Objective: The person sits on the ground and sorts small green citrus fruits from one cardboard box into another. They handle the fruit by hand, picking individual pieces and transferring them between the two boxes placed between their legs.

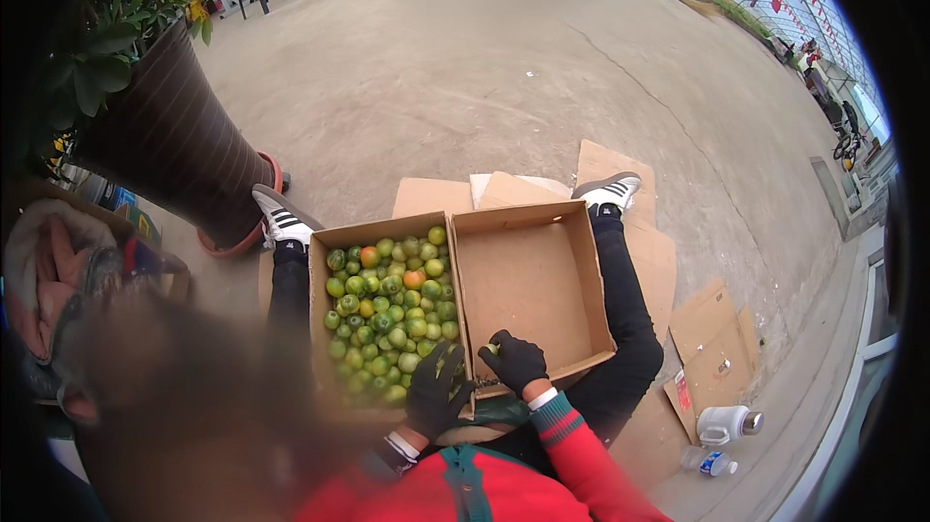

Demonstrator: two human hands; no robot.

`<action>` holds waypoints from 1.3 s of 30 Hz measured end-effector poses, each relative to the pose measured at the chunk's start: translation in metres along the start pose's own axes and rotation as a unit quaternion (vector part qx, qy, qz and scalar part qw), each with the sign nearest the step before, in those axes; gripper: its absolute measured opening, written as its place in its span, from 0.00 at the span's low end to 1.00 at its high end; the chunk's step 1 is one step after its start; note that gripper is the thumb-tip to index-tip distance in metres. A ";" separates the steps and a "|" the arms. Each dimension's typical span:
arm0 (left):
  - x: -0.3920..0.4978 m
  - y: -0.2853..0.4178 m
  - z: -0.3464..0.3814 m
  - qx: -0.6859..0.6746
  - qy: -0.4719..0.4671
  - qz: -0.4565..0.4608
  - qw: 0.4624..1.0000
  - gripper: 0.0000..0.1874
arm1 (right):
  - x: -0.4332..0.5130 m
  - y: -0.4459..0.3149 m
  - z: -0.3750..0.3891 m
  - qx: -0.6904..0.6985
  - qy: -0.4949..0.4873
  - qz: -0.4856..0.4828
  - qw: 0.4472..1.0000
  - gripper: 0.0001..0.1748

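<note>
My left hand (434, 385), in a black glove, rests on the tomatoes at the near right corner of a cardboard box (381, 227). Its fingers are spread, and I see no tomato gripped in it. That box holds many small green tomatoes (378, 304), a couple of them orange-red. Above the near left corner of a second cardboard box (523, 282), my right hand (517, 364), also gloved in black, pinches a small green tomato (493, 349). Small dark bits (485, 382) lie in that corner below it. The two boxes stand side by side between my legs.
Flattened cardboard (632, 253) lies under and around the boxes. A tall potted plant (182, 137) stands at the left. A blurred person's head (138, 369) fills the lower left. To the right are a white jug (723, 424) and a plastic bottle (708, 462).
</note>
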State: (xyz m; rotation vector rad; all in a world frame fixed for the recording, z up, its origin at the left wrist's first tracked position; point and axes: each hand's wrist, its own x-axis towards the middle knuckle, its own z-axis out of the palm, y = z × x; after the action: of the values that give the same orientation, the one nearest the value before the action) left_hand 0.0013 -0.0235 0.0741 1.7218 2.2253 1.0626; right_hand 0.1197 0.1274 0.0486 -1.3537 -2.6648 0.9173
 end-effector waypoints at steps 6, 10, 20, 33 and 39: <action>0.010 0.001 0.002 -0.161 -0.065 -0.086 0.981 0.28 | -0.024 -0.012 -0.016 0.211 0.012 -0.172 0.962 0.15; 0.017 -0.013 -0.006 -0.148 0.081 -0.123 0.978 0.23 | -0.006 -0.001 -0.018 0.033 0.064 -0.099 0.992 0.18; -0.003 -0.072 -0.017 -0.019 0.136 -0.120 0.983 0.24 | 0.026 0.037 0.005 -0.229 -0.318 0.005 0.920 0.32; -0.004 -0.024 0.009 -0.037 -0.008 -0.051 0.998 0.31 | 0.010 0.020 0.014 -0.081 -0.040 0.015 0.996 0.20; 0.000 -0.017 0.004 -0.080 0.017 -0.067 0.994 0.35 | 0.000 0.018 -0.023 0.265 -0.025 -0.005 0.964 0.20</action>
State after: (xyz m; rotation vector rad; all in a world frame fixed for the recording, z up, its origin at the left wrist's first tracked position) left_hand -0.0102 -0.0237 0.0612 1.4797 2.1728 1.2115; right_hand 0.1393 0.1466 0.0583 -1.1921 -2.2017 1.5336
